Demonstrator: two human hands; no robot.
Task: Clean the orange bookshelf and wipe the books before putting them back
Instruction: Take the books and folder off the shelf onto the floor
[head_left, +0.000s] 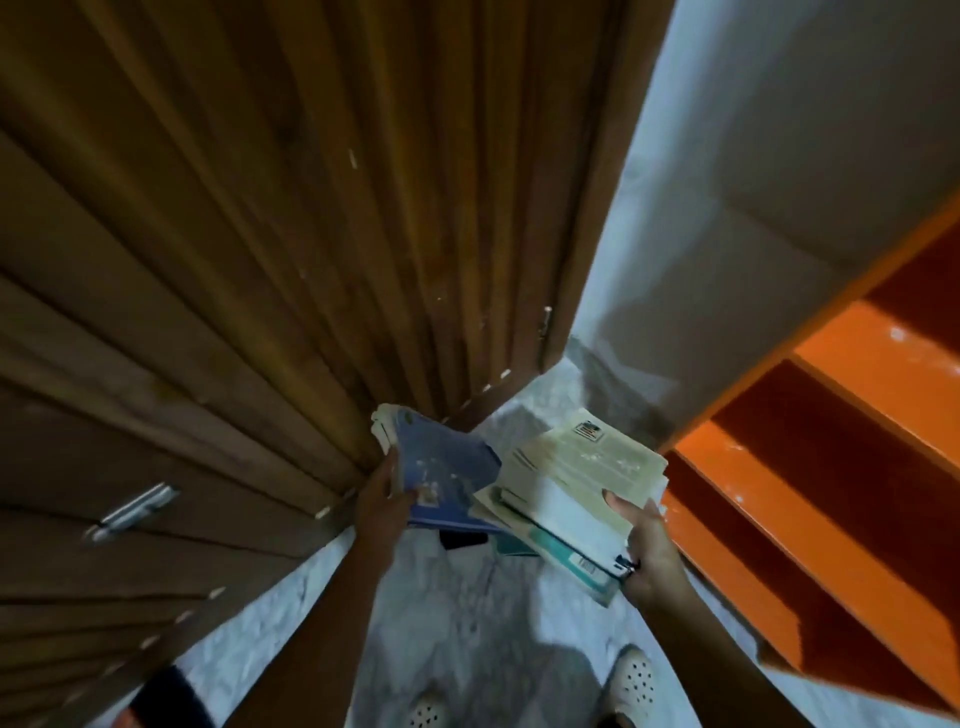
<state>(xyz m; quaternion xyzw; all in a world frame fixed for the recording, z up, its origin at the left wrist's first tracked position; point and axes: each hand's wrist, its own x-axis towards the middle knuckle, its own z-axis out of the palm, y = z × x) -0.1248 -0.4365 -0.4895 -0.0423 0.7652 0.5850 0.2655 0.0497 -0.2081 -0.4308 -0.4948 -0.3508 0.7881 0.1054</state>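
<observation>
Two pale perforated shoes (634, 680) stand on the mottled light floor (467, 613), below and behind both grips.

Left grip (382, 499): curled round the near-left edge of a blue-covered book (447, 473). Cream page edges show at the book's far end. The book runs forward and inward from the grip, its inner edge just beside the other bundle. Whitish specks mark the cover.

Right grip (647, 551): holding a stack of books (576, 483), with the thumb pressed on the cream top cover and the palm under the near-right corner. A teal spine with a barcode sits low in the stack, nearest the palm. The stack fans forward and inward from the grip. Both bundles are held above the floor. A dark object shows under them, and I cannot tell what it is.

The orange bookshelf (852, 415) lies just outside the right grip, its visible shelves bare and glossy. A brown wooden door (260, 234) lies outside and beyond the left grip, close to its knuckles, with a metal bolt (132, 512) further out. The grey wall (753, 156) is far ahead of the right grip.
</observation>
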